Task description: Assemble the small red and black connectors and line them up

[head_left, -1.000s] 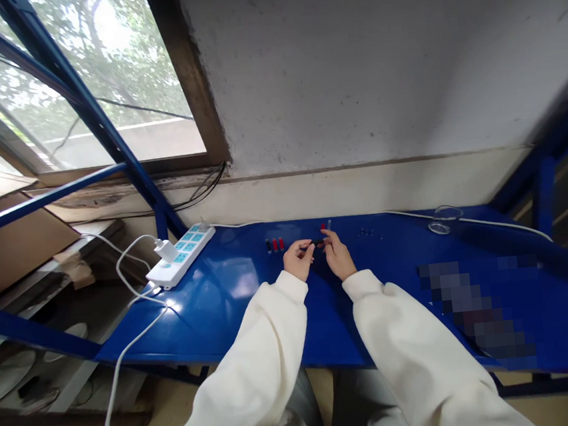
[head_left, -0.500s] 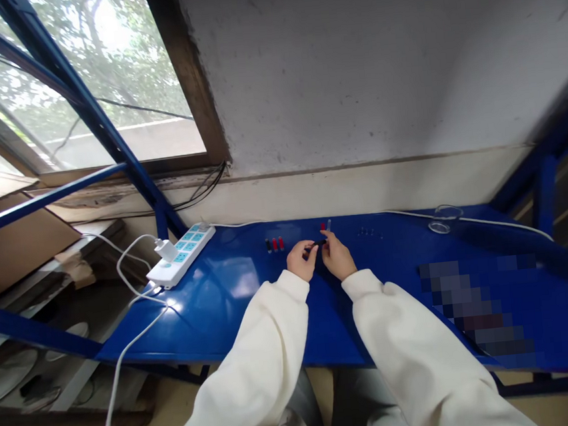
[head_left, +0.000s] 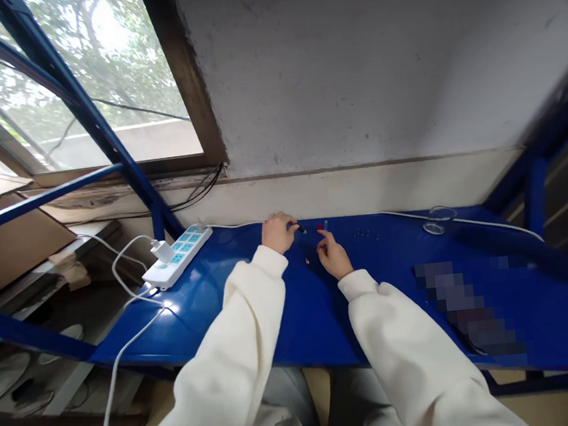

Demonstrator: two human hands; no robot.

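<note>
My left hand (head_left: 276, 234) reaches to the back of the table, closed, with a small black cylinder (head_left: 302, 230) at its fingertips. Several short black and red cylinders, visible earlier at that place, are now hidden behind it. My right hand (head_left: 333, 255) holds nothing that I can see; its index finger is stretched out and the others are partly curled. Just beyond that finger, a small red piece (head_left: 319, 226) stands beside a clear narrow piece (head_left: 326, 224). Between my hands lies a tiny copper-coloured piece (head_left: 307, 261) on the blue table (head_left: 319, 323).
Several tiny clear pieces (head_left: 366, 233) lie right of my right hand. Farther right is a clear round container (head_left: 433, 228). A white power strip (head_left: 178, 257) with a plug and cables sits at the left. A blurred-out object (head_left: 468, 302) lies on the right side.
My hands have come apart. The left moved left and away from me with the black cylinder; the right stayed near its place, index finger extended. The copper-coloured piece now shows on the table.
</note>
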